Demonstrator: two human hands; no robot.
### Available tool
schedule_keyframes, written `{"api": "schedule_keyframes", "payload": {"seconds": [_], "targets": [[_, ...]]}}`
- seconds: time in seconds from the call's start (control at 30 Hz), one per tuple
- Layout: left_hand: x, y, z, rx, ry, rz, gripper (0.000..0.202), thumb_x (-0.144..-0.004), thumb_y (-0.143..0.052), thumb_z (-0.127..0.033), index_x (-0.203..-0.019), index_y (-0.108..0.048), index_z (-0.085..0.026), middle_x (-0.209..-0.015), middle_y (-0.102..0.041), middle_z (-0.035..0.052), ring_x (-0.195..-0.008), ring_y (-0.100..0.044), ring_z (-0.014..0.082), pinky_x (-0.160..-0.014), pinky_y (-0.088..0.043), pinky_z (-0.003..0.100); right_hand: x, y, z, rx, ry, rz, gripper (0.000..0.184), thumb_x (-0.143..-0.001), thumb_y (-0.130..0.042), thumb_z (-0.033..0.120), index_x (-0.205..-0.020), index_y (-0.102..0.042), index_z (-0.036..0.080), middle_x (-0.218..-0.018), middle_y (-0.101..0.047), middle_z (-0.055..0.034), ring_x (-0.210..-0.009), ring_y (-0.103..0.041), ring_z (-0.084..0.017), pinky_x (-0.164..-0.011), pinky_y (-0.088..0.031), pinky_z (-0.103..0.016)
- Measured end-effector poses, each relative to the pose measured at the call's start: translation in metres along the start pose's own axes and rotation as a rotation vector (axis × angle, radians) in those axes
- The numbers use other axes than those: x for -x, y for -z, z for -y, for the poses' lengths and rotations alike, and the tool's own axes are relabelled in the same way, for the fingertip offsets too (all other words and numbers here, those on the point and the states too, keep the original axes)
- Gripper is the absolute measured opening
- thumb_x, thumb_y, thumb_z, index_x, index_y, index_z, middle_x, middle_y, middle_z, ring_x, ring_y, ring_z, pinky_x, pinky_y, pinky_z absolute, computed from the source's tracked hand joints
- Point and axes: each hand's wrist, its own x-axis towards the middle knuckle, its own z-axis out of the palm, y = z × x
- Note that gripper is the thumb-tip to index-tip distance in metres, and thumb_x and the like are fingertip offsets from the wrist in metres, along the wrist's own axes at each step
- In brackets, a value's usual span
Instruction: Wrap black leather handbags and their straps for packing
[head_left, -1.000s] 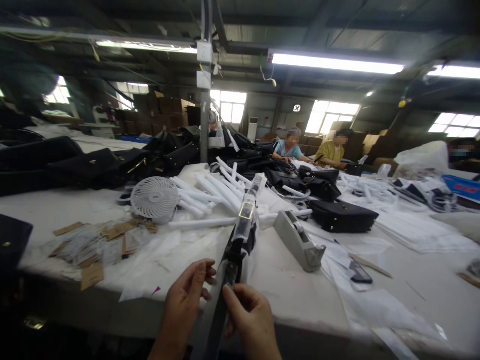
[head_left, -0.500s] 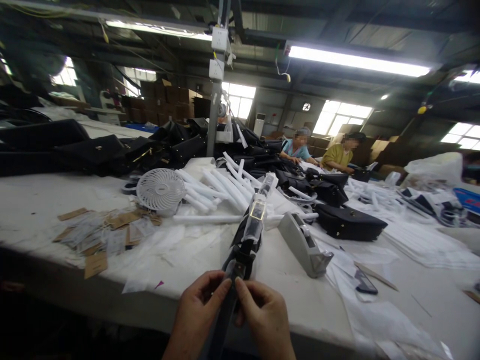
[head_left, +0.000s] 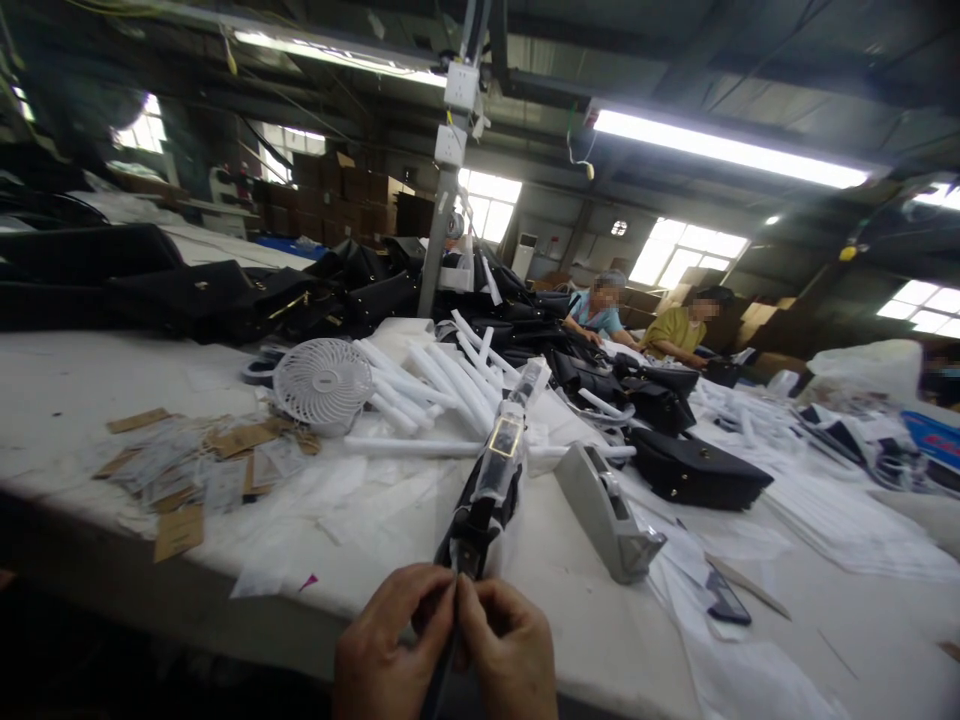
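Note:
A black strap runs from the table edge towards the middle of the table, its near end hanging down between my hands. Clear plastic film covers its far part, where a gold rectangular buckle shows. My left hand pinches the strap between thumb and fingers. Close against it, my right hand pinches the same spot, with thumb tips almost touching. Whatever small piece may be between the fingertips is hidden. To the right of the strap stands a grey tape dispenser.
A white fan stands beside white tubes. Paper tags lie at left, a phone at right. Black bags are piled behind, around a metal post. Two people work across the table.
My fingertips have come closer together on the strap, and both hands sit slightly lower and further left in view. The camera has tilted a little. Table items stay put.

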Motion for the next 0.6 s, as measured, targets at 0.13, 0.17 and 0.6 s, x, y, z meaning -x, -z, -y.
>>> {"api": "schedule_keyframes", "payload": {"seconds": [0.13, 0.17, 0.6], "targets": [[0.004, 0.005, 0.002, -0.052, -0.041, 0.047, 0.012, -0.089, -0.065, -0.031, -0.099, -0.070, -0.029, -0.091, -0.076, -0.0034, -0.074, -0.073, 0.0135, -0.069, -0.058, 0.017, 0.000, -0.004, -0.003, -0.058, 0.007, -0.026, 0.047, -0.079, -0.068, 0.057, -0.060, -0.067, 0.014, -0.043, -0.055, 0.0007, -0.040, -0.051, -0.011, -0.044, -0.039, -0.018], [0.005, 0.006, 0.003, -0.070, -0.056, 0.053, 0.014, -0.089, -0.064, -0.030, -0.102, -0.069, -0.028, -0.092, -0.076, -0.0034, -0.074, -0.073, 0.0131, -0.069, -0.058, 0.016, -0.001, -0.004, -0.004, -0.073, 0.004, -0.024, 0.048, -0.078, -0.069, 0.057, -0.060, -0.067, 0.014, -0.043, -0.055, 0.0005, -0.040, -0.051, -0.011, -0.044, -0.039, -0.019], [0.005, 0.023, 0.014, -0.278, -0.543, 0.216, 0.029, -0.096, -0.051, -0.012, -0.124, -0.058, -0.016, -0.103, -0.075, 0.0052, -0.099, -0.070, 0.0144, -0.091, -0.054, 0.020, -0.009, 0.002, -0.007, -0.273, -0.159, 0.227, 0.055, -0.074, -0.070, 0.066, -0.060, -0.065, 0.013, -0.046, -0.061, -0.0031, -0.042, -0.057, -0.014, -0.047, -0.044, -0.021]]}}
